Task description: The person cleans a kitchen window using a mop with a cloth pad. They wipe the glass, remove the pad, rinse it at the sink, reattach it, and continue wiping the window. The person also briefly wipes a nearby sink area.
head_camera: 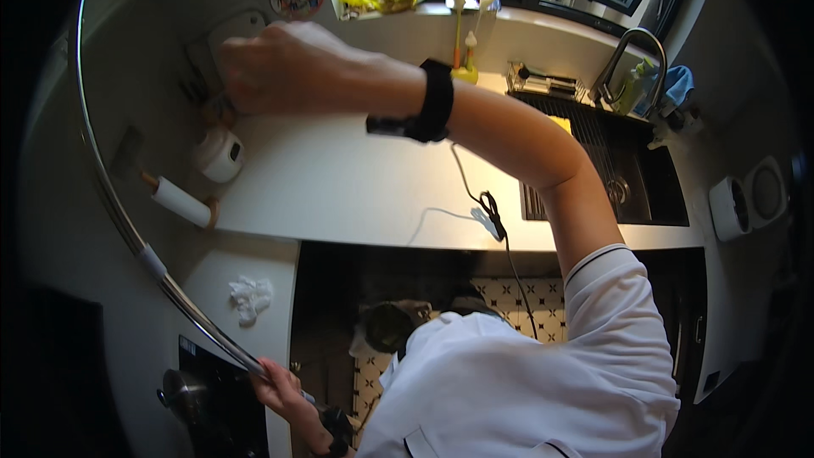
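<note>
My left hand grips the lower part of a long shiny metal pole. The pole runs up the left side and looks bent by the lens. A pale collar sits partway along it. Stretched out over the white countertop, my right arm ends in a blurred fist, my right hand. Nothing shows sticking out of that fist, though its inner side is hidden. The fist overlaps a white board at the back left wall in view. Dark bands circle both wrists.
Below the fist stand a white appliance and a paper towel roll. A crumpled white tissue lies left, near a metal pot. A black cable hangs over the counter edge. At right is a dark sink with a faucet.
</note>
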A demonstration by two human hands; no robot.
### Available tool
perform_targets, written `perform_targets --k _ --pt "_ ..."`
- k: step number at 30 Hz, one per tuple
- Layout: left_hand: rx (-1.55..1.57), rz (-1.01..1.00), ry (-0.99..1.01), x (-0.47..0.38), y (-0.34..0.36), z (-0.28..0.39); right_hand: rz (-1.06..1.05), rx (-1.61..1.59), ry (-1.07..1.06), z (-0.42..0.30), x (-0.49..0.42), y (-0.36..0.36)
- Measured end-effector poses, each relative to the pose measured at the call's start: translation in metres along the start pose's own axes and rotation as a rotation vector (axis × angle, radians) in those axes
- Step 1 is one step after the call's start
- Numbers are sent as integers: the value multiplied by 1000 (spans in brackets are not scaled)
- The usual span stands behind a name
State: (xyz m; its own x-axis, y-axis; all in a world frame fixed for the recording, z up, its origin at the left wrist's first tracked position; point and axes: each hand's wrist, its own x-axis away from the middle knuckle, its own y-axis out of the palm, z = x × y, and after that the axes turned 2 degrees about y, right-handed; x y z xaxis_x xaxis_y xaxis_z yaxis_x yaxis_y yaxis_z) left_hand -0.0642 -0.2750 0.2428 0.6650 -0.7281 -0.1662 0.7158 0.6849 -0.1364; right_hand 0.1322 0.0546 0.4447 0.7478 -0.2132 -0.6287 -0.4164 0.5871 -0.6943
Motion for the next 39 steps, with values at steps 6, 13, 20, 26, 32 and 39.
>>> perform_targets --k 6,13,20,26,32,39 --pt "80 86 -1 3 -10 -17 48 -211 470 208 -9 -30" --pt "77 229 -6 -20 15 -15 155 -278 999 378 18 -43" --pt "160 265 -128 -76 103 11 596 -450 1280 474 21 65" --pt "114 294 -313 -113 147 24 484 -483 1550 528 42 182" --pt "-17 282 -242 -129 186 28 564 -459 1715 576 60 273" --pt "-63 313 -327 -144 229 20 541 -605 1735 646 93 333"
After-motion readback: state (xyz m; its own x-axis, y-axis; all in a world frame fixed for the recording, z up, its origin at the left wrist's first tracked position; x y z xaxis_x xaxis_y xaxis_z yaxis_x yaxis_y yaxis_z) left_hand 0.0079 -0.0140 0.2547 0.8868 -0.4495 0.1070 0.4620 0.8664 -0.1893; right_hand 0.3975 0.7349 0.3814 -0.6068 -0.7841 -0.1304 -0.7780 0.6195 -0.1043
